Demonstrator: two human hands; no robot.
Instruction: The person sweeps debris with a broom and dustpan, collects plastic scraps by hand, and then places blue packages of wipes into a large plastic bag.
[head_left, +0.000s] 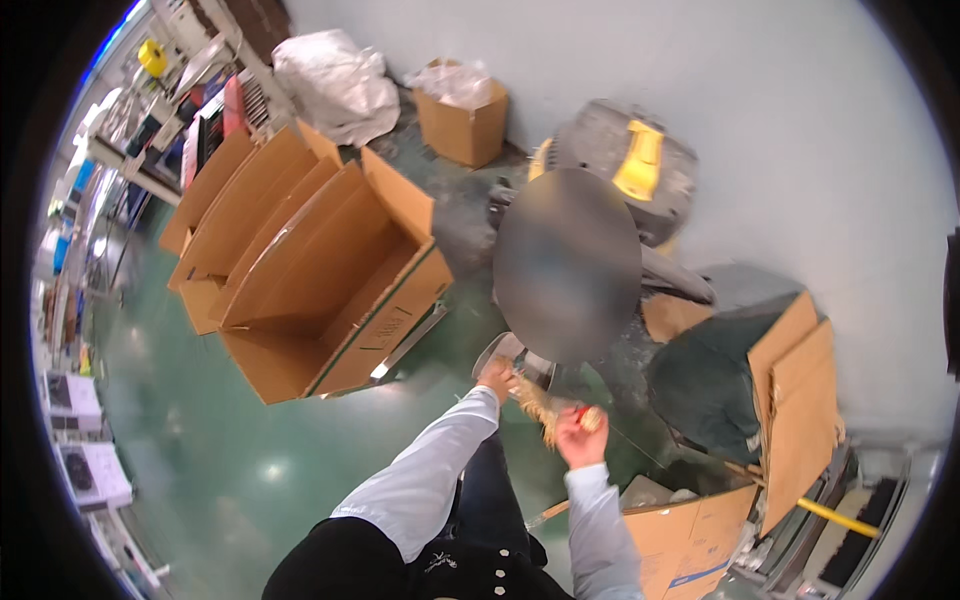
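While both hands work at frame center-bottom, the left hand (pixel 494 378) rests on a clear plastic piece (pixel 510 352) w/ fingers curled on its rim. The right hand (pixel 580 432) is closed on a small red tool (pixel 582 411) and a tan bundle of fibers (pixel 540 405) that runs between the two hands. Judging by that, the step in hand is trimming or pulling the fibers. Next move prob. needs a firm hold on the bundle and a steady left grip. A big open cardboard box (pixel 330 290) sits on the green floor (pixel 220 460), upper left.
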